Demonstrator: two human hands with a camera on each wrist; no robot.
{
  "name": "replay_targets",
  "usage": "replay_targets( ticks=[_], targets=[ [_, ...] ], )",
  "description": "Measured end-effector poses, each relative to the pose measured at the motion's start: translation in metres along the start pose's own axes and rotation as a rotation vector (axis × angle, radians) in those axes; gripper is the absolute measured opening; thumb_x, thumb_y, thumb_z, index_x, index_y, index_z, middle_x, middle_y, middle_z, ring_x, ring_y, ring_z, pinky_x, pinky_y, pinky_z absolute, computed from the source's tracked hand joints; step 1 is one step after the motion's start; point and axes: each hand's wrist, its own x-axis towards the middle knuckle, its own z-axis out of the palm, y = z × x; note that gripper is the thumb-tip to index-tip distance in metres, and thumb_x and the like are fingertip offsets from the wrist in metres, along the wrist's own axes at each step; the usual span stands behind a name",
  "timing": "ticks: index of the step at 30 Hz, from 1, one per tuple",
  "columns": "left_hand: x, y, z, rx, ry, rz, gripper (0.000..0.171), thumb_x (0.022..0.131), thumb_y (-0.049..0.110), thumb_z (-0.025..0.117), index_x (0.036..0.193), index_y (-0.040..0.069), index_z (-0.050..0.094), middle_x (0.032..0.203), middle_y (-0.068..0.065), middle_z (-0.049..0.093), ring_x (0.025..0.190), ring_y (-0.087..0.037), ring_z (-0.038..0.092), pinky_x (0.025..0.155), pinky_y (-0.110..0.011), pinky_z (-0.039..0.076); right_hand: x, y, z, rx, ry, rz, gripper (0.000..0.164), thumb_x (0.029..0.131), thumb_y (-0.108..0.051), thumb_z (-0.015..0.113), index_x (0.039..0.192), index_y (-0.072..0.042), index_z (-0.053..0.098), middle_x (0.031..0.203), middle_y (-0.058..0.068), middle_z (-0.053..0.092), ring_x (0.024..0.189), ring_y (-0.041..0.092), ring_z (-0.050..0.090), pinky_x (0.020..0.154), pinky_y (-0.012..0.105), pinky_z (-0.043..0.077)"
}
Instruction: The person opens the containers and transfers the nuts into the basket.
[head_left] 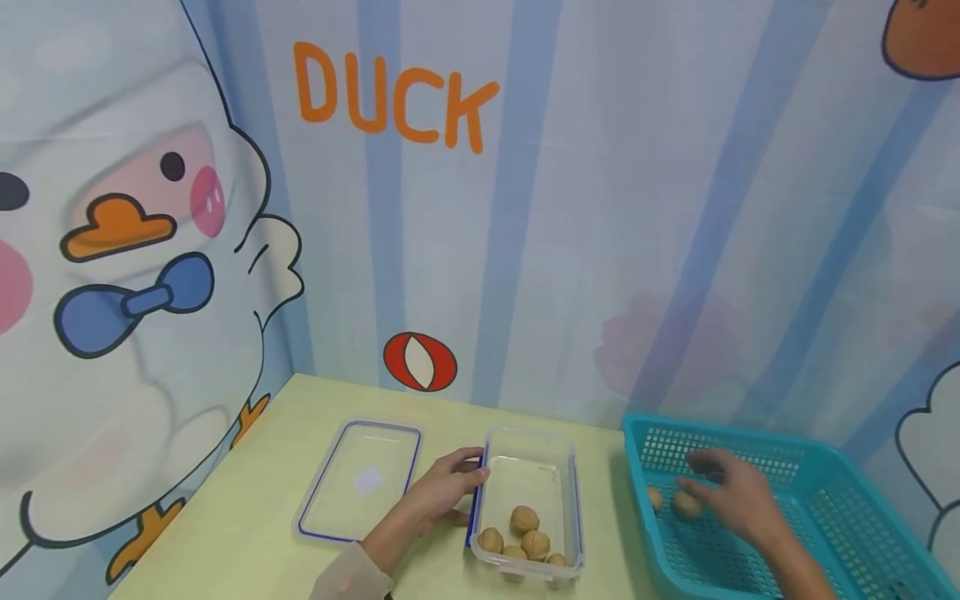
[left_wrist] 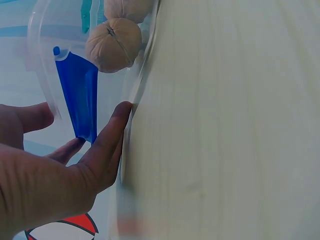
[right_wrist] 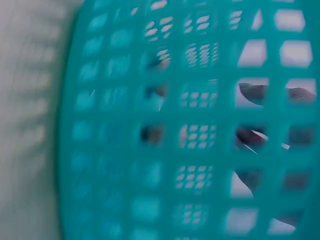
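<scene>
A clear plastic container (head_left: 528,496) with blue side clips stands on the table, several walnuts (head_left: 523,520) gathered at its near end. My left hand (head_left: 442,487) grips its left side, thumb at the rim; in the left wrist view the fingers lie along the outer wall near the blue clip (left_wrist: 79,95). Over the turquoise basket (head_left: 750,429), my right hand (head_left: 738,496) reaches in with thumb and fingers parted, close above a walnut (head_left: 686,505). Another walnut (head_left: 655,499) lies by the basket's left wall. The right wrist view sees that hand only in pieces through the basket's holes.
The container's clear lid (head_left: 360,479), edged in blue, lies flat on the pale yellow table (head_left: 247,508) left of my left hand. A printed curtain (head_left: 555,250) with stripes and a duck hangs behind the table and along its left side.
</scene>
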Motion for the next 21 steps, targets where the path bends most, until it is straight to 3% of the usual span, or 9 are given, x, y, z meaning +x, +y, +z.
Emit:
replay_targets(
  ticks=[6, 12, 21],
  targets=[
    [0.001, 0.002, 0.000, -0.002, -0.005, 0.005, 0.061, 0.107, 0.024, 0.065, 0.160, 0.005, 0.042, 0.155, -0.024, 0.050, 0.133, -0.043, 0.058, 0.078, -0.048, 0.063, -0.005, -0.057, 0.004, 0.054, 0.065, -0.189, 0.043, 0.096, -0.029, 0.081, 0.127, -0.001, 0.070, 0.121, 0.015, 0.073, 0.112, 0.037, 0.070, 0.095, 0.055, 0.058],
    [-0.001, 0.001, 0.000, -0.025, -0.018, 0.012, 0.060, 0.107, 0.023, 0.064, 0.160, 0.003, 0.042, 0.154, -0.026, 0.050, 0.133, -0.044, 0.058, 0.080, -0.050, 0.063, -0.004, -0.112, 0.024, 0.078, 0.029, -0.339, 0.033, 0.094, -0.028, 0.084, 0.120, -0.011, 0.074, 0.113, -0.001, 0.072, 0.106, 0.027, 0.072, 0.090, 0.040, 0.061],
    [-0.002, 0.001, 0.000, -0.037, -0.026, 0.029, 0.060, 0.107, 0.021, 0.063, 0.159, 0.002, 0.042, 0.152, -0.026, 0.051, 0.131, -0.044, 0.058, 0.080, -0.051, 0.063, 0.003, -0.148, 0.072, 0.123, -0.104, -0.443, 0.031, 0.095, -0.025, 0.083, 0.120, -0.011, 0.073, 0.112, -0.003, 0.071, 0.103, 0.023, 0.071, 0.088, 0.033, 0.061]
  ],
)
